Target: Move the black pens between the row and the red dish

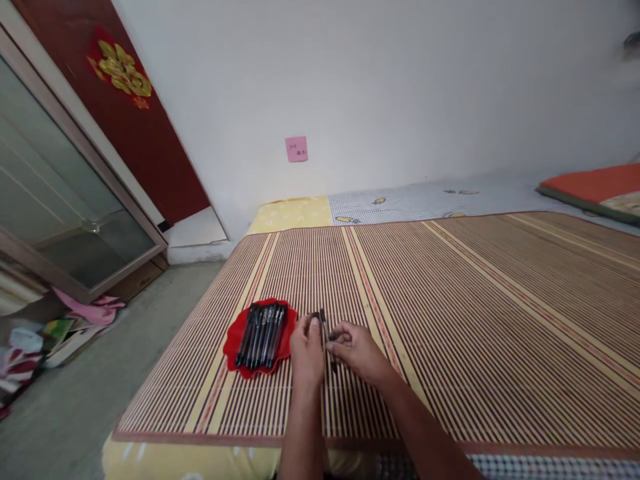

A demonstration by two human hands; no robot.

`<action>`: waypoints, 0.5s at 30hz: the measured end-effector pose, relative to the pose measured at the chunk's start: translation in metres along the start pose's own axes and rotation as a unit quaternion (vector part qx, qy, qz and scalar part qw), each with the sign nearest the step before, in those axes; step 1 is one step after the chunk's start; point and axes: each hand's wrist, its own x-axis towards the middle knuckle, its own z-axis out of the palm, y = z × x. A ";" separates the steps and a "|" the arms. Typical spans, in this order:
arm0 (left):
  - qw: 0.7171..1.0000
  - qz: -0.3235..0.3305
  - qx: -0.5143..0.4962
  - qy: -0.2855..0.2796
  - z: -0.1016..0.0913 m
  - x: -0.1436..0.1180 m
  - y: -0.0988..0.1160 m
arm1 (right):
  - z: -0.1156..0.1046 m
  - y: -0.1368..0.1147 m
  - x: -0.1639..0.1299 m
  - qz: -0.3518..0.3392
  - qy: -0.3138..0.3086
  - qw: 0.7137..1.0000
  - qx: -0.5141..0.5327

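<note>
Two forearms nearest the camera, reaching over the near edge of a striped bamboo mat. Left hand and right hand close together on the mat, both pinching one dark pen, left fingers clamped at its far end, right fingers closed around its middle. Just left of the hands, still on the mat, a red plate loaded with a row of dark pens. Beyond the mat, a yellow sheet, then a white wall with a pink note. Well left of the mat, a glass door.
</note>
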 end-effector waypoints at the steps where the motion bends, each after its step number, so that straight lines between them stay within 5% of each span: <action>1: 0.998 0.029 0.058 0.011 -0.003 0.001 0.000 | -0.001 0.004 0.002 0.009 0.014 1.000 -0.012; 7: 0.955 0.044 0.287 -0.057 -0.012 -0.001 0.003 | 0.001 0.022 0.010 -0.014 0.079 0.977 -0.200; 15: 0.954 0.014 0.287 -0.089 -0.007 -0.003 -0.001 | 0.017 0.012 0.005 -0.032 0.068 0.946 -0.315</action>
